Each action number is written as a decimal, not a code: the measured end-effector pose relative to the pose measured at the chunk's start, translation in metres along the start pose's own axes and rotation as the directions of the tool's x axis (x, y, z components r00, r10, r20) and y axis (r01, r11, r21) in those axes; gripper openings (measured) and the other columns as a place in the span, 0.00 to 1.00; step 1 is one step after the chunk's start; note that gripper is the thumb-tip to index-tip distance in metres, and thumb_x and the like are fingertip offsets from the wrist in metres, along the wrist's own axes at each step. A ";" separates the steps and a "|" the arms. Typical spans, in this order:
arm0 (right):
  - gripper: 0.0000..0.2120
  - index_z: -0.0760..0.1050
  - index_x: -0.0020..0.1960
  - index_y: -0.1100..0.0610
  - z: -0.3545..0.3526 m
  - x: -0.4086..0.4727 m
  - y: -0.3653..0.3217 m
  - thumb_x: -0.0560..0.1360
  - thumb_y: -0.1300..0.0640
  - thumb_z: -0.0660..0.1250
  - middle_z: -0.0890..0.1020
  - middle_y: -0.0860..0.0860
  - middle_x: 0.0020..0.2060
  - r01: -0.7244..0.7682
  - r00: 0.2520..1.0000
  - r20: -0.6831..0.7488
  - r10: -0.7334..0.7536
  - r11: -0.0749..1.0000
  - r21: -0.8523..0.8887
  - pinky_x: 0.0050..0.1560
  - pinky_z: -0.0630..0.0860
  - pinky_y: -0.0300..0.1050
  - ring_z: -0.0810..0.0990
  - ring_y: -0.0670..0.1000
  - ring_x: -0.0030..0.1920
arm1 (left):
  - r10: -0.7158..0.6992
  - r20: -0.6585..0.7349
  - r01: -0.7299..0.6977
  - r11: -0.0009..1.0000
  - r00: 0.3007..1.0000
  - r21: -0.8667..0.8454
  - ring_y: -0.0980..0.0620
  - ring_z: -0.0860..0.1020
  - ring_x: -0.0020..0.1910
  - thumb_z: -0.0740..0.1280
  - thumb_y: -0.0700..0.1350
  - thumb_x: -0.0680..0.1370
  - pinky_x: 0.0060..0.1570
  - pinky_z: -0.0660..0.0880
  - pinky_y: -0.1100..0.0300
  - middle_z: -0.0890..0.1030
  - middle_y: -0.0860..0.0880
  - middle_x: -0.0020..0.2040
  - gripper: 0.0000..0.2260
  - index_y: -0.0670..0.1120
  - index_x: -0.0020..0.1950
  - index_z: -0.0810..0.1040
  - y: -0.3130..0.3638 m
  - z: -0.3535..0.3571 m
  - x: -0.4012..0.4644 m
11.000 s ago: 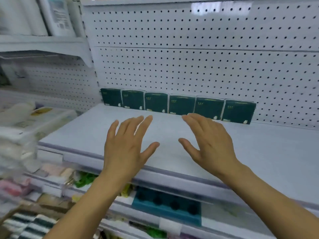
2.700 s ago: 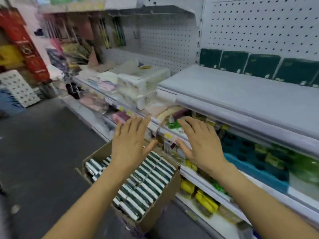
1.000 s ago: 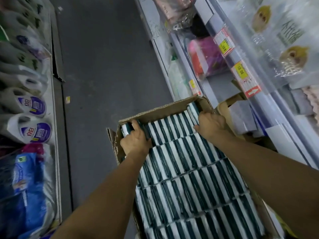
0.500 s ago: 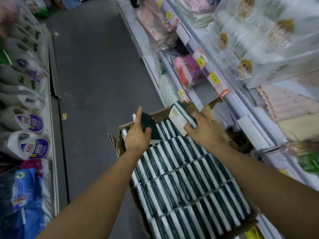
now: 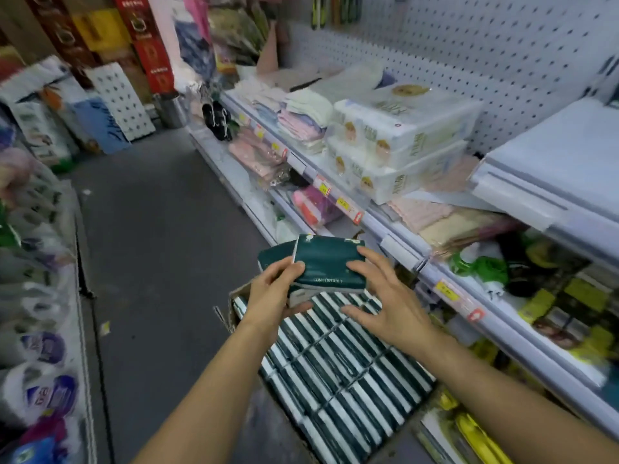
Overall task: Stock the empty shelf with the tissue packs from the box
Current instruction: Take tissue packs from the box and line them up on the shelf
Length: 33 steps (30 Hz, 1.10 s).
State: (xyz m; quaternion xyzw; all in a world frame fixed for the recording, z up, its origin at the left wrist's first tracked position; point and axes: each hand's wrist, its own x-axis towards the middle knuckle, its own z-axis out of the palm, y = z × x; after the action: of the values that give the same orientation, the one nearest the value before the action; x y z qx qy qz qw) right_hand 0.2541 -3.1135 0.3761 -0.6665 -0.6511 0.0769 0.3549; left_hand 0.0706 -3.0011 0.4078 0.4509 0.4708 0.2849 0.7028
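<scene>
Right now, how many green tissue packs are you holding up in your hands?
2. One pack lies in front, under both thumbs; a second pack peeks out behind it on the left hand side. The right hand steadies them. More could hide underneath.

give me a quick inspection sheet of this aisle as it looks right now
surface: white shelf at upper right, visible part bare
job's things: box on the floor, packed with rows of packs on edge; two green packs held above it
clutter: wrapped tissue bundles and folded cloths on the neighbouring shelf
hands: left hand grips the packs; right hand fingers straight, touching the top pack
cables: nothing seen
surroundings: grey floor, pegboard, price tags, bagged goods at left
</scene>
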 end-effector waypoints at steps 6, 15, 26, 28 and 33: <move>0.23 0.66 0.69 0.48 -0.063 -0.007 -0.069 0.78 0.41 0.61 0.74 0.47 0.63 -0.327 0.902 -0.097 0.420 0.814 0.480 0.55 0.73 0.34 0.76 0.44 0.59 | 0.200 0.143 -0.221 0.963 0.969 0.156 0.46 0.84 0.44 0.71 0.44 0.77 0.40 0.81 0.53 0.84 0.46 0.50 0.06 0.53 0.51 0.84 0.035 0.003 -0.051; 0.13 0.81 0.53 0.55 -0.162 -0.007 -0.107 0.71 0.52 0.75 0.86 0.52 0.47 -0.552 0.830 0.232 0.507 0.691 0.467 0.50 0.81 0.47 0.85 0.52 0.47 | 0.363 0.466 -0.520 0.810 0.807 0.270 0.54 0.82 0.54 0.72 0.53 0.75 0.59 0.77 0.50 0.85 0.54 0.51 0.09 0.51 0.53 0.85 0.077 0.058 -0.089; 0.15 0.70 0.58 0.63 -0.281 -0.014 -0.045 0.74 0.65 0.70 0.80 0.60 0.50 -0.184 0.696 -0.246 0.675 0.499 0.847 0.40 0.82 0.51 0.82 0.56 0.48 | 0.538 0.551 -0.749 0.601 0.638 0.279 0.60 0.76 0.56 0.55 0.63 0.81 0.60 0.70 0.58 0.80 0.59 0.54 0.21 0.55 0.56 0.83 0.143 0.180 -0.055; 0.15 0.71 0.59 0.65 -0.303 -0.009 -0.021 0.75 0.62 0.70 0.80 0.60 0.53 -0.167 0.626 -0.346 0.698 0.554 0.815 0.43 0.82 0.50 0.81 0.56 0.50 | 0.562 0.583 -0.796 0.534 0.587 0.286 0.66 0.75 0.46 0.56 0.61 0.81 0.52 0.70 0.66 0.78 0.59 0.47 0.18 0.54 0.54 0.82 0.156 0.210 -0.040; 0.10 0.73 0.52 0.62 -0.340 -0.007 0.042 0.74 0.59 0.70 0.78 0.56 0.50 -0.448 0.513 -0.479 0.713 0.698 0.559 0.46 0.77 0.45 0.78 0.53 0.49 | 0.570 0.628 -0.827 0.511 0.529 0.233 0.54 0.71 0.42 0.58 0.66 0.75 0.50 0.77 0.46 0.74 0.53 0.44 0.21 0.50 0.45 0.78 0.172 0.272 -0.001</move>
State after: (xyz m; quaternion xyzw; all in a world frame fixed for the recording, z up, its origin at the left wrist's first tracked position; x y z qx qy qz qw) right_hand 0.4790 -3.2427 0.5999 -0.7503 -0.1848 0.0700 0.6309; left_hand 0.3248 -3.0270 0.6044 0.8276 0.1067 0.2982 0.4635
